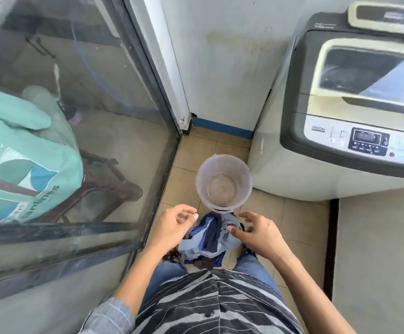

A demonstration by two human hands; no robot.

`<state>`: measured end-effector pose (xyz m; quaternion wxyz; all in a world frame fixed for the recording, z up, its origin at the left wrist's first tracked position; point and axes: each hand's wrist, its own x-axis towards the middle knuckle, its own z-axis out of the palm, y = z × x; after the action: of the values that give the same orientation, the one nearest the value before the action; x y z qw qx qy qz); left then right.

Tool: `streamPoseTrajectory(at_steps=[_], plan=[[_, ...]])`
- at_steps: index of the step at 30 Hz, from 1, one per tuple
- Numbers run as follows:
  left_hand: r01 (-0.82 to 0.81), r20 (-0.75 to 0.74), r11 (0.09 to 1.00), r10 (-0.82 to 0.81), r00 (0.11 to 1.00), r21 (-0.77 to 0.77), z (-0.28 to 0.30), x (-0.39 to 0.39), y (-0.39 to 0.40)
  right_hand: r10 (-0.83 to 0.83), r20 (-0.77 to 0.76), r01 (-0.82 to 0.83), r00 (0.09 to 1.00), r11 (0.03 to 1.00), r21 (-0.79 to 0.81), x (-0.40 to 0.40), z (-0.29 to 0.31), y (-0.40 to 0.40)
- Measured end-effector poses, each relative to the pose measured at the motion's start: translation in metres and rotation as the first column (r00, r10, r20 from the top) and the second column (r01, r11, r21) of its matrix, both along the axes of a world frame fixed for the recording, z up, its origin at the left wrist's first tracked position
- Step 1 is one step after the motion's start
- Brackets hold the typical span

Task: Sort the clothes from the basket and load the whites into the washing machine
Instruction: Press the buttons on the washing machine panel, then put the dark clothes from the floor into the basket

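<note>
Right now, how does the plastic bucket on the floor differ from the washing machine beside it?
The bucket is round, translucent and open-topped, with nothing visible inside; the washing machine is boxy, grey and beige, with its lid closed. The bucket is much lower than the washing machine and has no controls, while the machine has a button panel on its front edge. Both stand on the tiled floor, near the pile of blue clothes.

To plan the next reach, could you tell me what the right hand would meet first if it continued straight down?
Most likely the pile of blue clothes directly beneath the right hand; depth is uncertain.
</note>
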<state>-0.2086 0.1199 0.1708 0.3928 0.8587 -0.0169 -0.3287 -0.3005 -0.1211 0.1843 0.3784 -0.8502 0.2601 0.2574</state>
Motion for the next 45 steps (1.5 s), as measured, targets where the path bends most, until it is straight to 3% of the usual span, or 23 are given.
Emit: streamPoseTrajectory(at_steps=[4, 9, 16, 23, 25, 27, 29, 32, 36, 40, 45], plan=[[0.105, 0.014, 0.995, -0.105, 0.994, 0.000, -0.013, 0.037, 0.071, -0.213, 0.001, 0.213, 0.977, 0.976, 0.039, 0.004, 0.004, 0.063], [0.145, 0.007, 0.989, -0.145, 0.989, 0.024, -0.013, 0.075, 0.148, -0.289, -0.062, 0.294, 0.955, 0.951, 0.095, -0.007, 0.014, 0.123], [0.134, 0.031, 0.991, -0.135, 0.990, 0.014, -0.007, 0.076, 0.147, -0.424, -0.019, 0.423, 0.906, 0.899, 0.117, -0.033, 0.010, 0.119], [0.223, -0.022, 0.971, -0.222, 0.975, 0.091, -0.014, 0.017, 0.103, -0.344, -0.101, 0.357, 0.934, 0.911, 0.206, -0.055, -0.014, 0.075], [0.298, -0.078, 0.946, -0.290, 0.954, 0.126, -0.014, 0.007, 0.106, -0.256, -0.089, 0.268, 0.963, 0.948, 0.171, -0.049, -0.016, 0.068], [0.403, -0.201, 0.902, -0.371, 0.907, 0.154, -0.045, -0.009, 0.097, -0.269, -0.175, 0.300, 0.947, 0.936, 0.186, -0.069, -0.040, 0.051], [0.397, -0.222, 0.900, -0.356, 0.908, 0.182, -0.046, -0.015, 0.105, -0.229, -0.193, 0.263, 0.954, 0.948, 0.177, -0.070, -0.045, 0.049], [0.418, -0.309, 0.887, -0.348, 0.885, 0.196, -0.097, -0.025, 0.096, -0.304, -0.250, 0.345, 0.919, 0.928, 0.140, -0.082, -0.082, 0.040], [0.268, -0.440, 0.945, -0.164, 0.883, 0.188, -0.191, -0.035, 0.094, -0.416, -0.319, 0.449, 0.851, 0.893, 0.032, -0.094, -0.159, 0.066], [0.228, -0.572, 0.946, -0.059, 0.818, 0.230, -0.275, -0.049, 0.100, -0.378, -0.423, 0.446, 0.823, 0.892, 0.072, -0.092, -0.250, 0.102], [0.128, -0.593, 0.961, 0.043, 0.804, 0.244, -0.343, -0.045, 0.101, -0.376, -0.583, 0.504, 0.720, 0.861, 0.067, -0.085, -0.353, 0.120]])
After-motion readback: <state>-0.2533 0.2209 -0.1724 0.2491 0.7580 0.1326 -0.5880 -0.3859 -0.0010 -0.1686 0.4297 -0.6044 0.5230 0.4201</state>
